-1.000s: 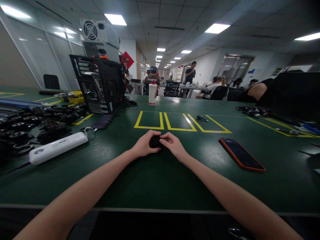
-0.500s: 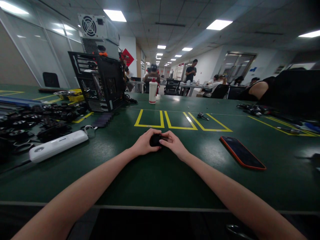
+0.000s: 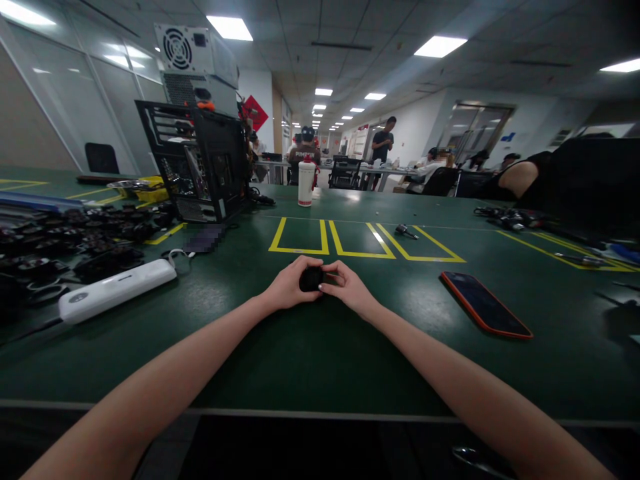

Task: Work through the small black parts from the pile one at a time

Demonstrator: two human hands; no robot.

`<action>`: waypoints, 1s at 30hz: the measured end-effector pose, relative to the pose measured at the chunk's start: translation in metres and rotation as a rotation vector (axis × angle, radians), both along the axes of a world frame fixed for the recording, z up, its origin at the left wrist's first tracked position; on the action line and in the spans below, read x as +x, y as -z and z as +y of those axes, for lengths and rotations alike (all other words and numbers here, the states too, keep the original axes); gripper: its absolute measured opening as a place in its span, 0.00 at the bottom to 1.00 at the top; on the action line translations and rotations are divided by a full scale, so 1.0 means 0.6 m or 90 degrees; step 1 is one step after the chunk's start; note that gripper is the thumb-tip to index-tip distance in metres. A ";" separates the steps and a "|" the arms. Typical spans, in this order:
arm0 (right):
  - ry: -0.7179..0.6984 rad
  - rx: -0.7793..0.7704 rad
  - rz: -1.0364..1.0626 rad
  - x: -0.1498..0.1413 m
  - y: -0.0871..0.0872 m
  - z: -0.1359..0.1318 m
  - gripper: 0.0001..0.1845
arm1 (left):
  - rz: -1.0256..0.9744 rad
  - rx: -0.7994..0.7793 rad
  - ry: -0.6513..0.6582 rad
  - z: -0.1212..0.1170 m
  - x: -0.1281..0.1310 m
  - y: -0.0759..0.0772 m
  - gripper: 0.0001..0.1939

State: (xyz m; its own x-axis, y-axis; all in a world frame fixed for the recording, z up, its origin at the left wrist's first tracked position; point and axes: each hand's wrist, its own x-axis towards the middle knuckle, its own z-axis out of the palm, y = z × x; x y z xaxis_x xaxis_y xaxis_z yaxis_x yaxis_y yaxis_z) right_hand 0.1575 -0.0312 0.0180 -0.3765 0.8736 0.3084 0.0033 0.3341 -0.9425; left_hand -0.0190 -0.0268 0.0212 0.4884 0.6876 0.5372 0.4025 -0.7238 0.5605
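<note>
A small, rounded black object (image 3: 311, 279) is held just above or on the green table, in front of me; its exact kind cannot be made out. My left hand (image 3: 287, 285) curls around its left side, thumb below and fingers over the top. From the right, the thumb and fingertips of my right hand (image 3: 349, 288) pinch at its edge. Part of the object is hidden behind the fingers. Beyond the hands, a small dark metal part (image 3: 406, 231) lies by the yellow tape outlines (image 3: 356, 256).
A white power strip (image 3: 117, 291) and piled black parts (image 3: 100, 237) lie left, before an open computer case (image 3: 205, 160). An orange-edged phone (image 3: 485, 303) rests right. A white bottle (image 3: 306, 183) stands farther back. Another person's arm (image 3: 519, 180) shows at far right.
Both hands stay around the black object, with only a slight shift of the right fingers. At the right table edge, a dark shape and its shadow have moved.
</note>
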 end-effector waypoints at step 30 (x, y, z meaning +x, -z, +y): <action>0.057 -0.039 -0.015 0.000 0.002 0.007 0.14 | -0.003 -0.004 0.004 0.001 0.000 0.001 0.29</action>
State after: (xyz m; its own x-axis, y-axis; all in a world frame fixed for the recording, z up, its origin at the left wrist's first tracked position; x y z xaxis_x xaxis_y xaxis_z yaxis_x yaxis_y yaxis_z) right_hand 0.1576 -0.0270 0.0167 -0.3031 0.9209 0.2452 0.0526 0.2731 -0.9605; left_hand -0.0189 -0.0260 0.0209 0.4907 0.6880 0.5346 0.3951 -0.7226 0.5673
